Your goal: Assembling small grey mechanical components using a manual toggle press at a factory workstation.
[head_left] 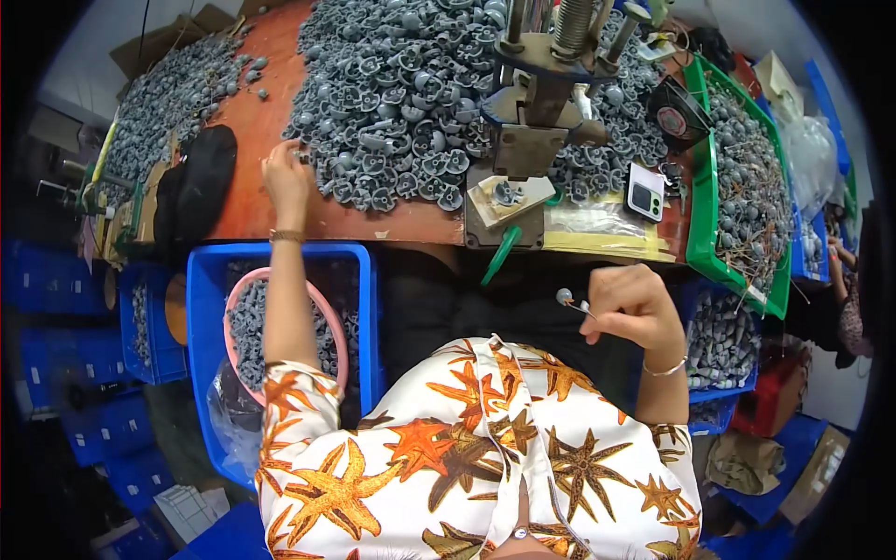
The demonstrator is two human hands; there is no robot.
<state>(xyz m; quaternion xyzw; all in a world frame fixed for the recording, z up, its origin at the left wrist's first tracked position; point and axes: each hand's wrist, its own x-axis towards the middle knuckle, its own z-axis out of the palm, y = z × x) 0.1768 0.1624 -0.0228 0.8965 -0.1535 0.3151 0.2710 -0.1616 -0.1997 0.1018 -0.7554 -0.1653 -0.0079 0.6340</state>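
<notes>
My left hand [286,182] is at the left edge of a big heap of grey plastic half-round shells [392,103]. Its fingers are closed together, with a small dark bit showing at the tips that I cannot make out. Over my lap at the right, my right hand [635,306] pinches a small grey ball on a thin stem [565,296]. Between the hands stands a metal bench press [541,103]. One grey shell [507,193] sits on the pale block [487,207] under the press. A green handle [504,254] sticks out from the press base toward me.
A pink-rimmed basket [340,336] of grey parts stands in a blue crate [365,308] below the table. At the right, a green tray [700,205] holds wired balls. A phone [644,191] and small fan [674,117] lie nearby. Another person's arm [845,266] shows far right.
</notes>
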